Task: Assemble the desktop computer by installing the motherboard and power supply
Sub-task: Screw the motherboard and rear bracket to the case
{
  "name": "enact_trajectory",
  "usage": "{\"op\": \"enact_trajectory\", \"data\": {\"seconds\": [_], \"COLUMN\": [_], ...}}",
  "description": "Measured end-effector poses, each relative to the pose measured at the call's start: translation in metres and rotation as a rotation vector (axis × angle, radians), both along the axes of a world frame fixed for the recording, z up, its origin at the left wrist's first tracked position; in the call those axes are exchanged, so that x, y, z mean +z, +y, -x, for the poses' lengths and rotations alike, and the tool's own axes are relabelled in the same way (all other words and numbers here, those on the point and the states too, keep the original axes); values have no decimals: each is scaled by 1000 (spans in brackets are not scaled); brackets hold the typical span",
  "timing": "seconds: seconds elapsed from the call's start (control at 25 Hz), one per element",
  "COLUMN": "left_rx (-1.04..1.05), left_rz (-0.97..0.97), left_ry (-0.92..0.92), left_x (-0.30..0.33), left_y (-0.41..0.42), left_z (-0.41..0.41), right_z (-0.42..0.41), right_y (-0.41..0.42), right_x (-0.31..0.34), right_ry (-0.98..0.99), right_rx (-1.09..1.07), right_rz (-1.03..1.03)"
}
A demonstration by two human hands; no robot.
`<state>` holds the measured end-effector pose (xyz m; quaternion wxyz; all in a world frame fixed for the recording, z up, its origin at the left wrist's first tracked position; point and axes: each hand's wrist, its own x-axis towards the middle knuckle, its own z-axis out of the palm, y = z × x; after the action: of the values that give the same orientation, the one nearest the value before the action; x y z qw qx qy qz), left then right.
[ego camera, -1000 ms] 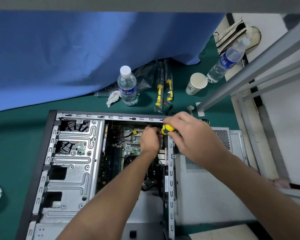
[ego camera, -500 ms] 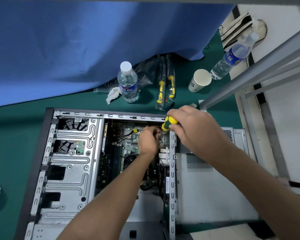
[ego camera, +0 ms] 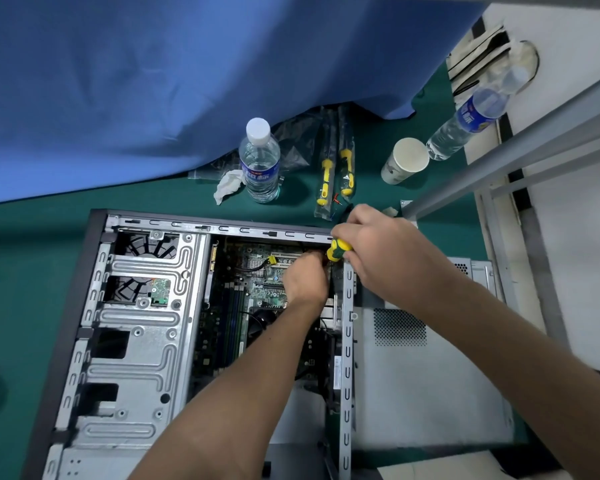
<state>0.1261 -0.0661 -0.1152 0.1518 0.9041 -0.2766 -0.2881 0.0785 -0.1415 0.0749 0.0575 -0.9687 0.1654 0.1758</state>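
step: a motherboard [ego camera: 257, 282] screw is judged being driven at the far right corner of the case [ego camera: 136, 327].
right hand [ego camera: 378, 258]: fingers curled round the yellow screwdriver [ego camera: 338, 249].
left hand [ego camera: 305, 278]: curled by the tip; whether anything is held cannot be told.
next: tip kept seated, handle turned.
power supply: not identified.
containers: bottle [ego camera: 258, 161] on the desk [ego camera: 21, 254] capped, water inside; cup [ego camera: 406, 161] contents not seen.
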Motion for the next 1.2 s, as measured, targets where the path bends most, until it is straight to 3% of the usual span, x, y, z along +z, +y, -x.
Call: {"op": "enact_trajectory", "data": {"seconds": [0.16, 0.6, 0.68, 0.88, 1.04, 1.12, 1.2], "left_rx": [74, -33, -79, -378, -482, -405, -236], "left_rz": [16, -81, -88, 131, 343, 403, 325], "left_ry": [71, -5, 41, 116, -114, -316, -429], "left_x": [-3, -7, -3, 25, 66, 77, 77], "left_y": [-8, -8, -6, 46, 114, 148, 181], "left_z": [0, 0, -3, -14, -40, -61, -83], "right_z": [-1, -11, -16, -25, -27, -29, -30], "right_y": [1, -8, -7, 3, 10, 14, 20], "right_x": [-6, -11, -9, -3, -6, -6, -9], "right_ry": [3, 63, 105, 180, 179, 172, 155], "right_rx": [25, 64, 73, 72, -3, -40, -54], "right_rz": [-26, -36, -10, 21, 62, 93, 173]}}
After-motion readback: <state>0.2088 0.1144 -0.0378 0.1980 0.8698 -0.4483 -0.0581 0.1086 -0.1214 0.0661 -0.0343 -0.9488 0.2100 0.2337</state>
